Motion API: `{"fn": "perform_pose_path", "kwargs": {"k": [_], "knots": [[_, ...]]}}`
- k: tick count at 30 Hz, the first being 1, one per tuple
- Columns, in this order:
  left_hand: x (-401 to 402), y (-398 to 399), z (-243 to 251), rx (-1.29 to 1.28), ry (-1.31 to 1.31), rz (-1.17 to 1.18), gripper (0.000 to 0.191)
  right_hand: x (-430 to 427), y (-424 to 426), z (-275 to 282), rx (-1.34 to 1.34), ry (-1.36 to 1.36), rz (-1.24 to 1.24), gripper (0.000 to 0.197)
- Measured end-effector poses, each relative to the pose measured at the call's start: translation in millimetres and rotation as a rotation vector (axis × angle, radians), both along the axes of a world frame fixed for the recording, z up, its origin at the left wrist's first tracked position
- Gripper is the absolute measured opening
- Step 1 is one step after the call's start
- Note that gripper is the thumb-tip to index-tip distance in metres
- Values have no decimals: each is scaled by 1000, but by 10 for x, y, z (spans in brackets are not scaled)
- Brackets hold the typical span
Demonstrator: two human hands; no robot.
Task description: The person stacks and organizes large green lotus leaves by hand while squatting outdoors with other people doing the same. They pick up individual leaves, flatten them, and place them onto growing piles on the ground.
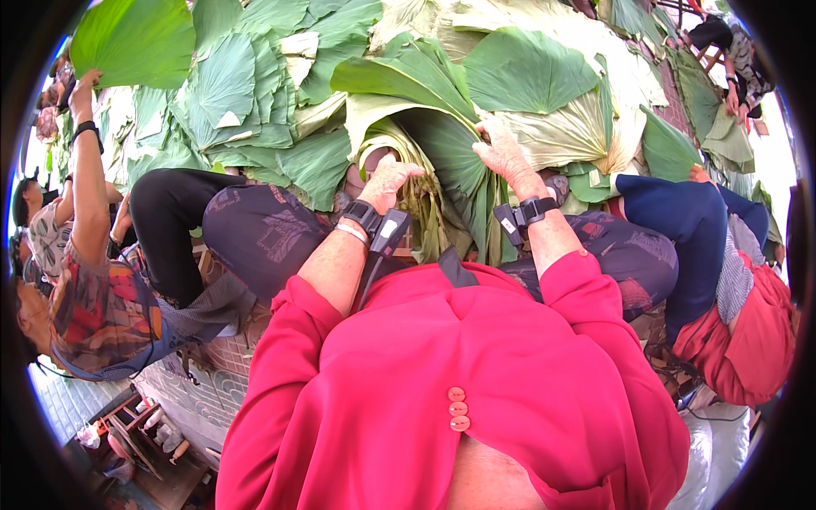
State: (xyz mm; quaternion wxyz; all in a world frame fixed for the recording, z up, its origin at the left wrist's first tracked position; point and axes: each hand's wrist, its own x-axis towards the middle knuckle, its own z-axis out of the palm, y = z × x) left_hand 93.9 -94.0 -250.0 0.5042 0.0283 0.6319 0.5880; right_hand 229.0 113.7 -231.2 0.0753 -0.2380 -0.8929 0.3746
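Between my knees a large green lotus leaf (440, 150) hangs in a curved fold, pale underside showing along its rim. My right hand (507, 156) has its fingers and thumb at the leaf's right side, gripping it near a small brown spot. My left hand (387, 182) rests against a bundle of folded, yellowing leaves (417, 197), its thumb pointing right; whether its fingers grip the bundle is hidden. Behind the right hand another green leaf (529, 70) lies over a pale dried leaf (561, 131). Both wrists wear black straps with small devices.
Stacked lotus leaves (223, 89) spread across the ground ahead. On the left, a seated person raises a bright green leaf (134, 41) in one hand (83, 95). A person in dark blue trousers (676, 217) sits close on the right. A wooden rack (137, 440) stands behind on the left.
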Motion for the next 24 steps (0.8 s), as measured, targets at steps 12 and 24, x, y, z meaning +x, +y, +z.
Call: {"fn": "perform_pose_path", "kwargs": {"k": [12, 24], "knots": [[104, 60, 212, 16, 96, -4, 35, -24, -201, 165, 148, -62, -3, 31], [107, 136, -5, 38, 95, 63, 46, -114, -647, 647, 203, -279, 115, 58]]}}
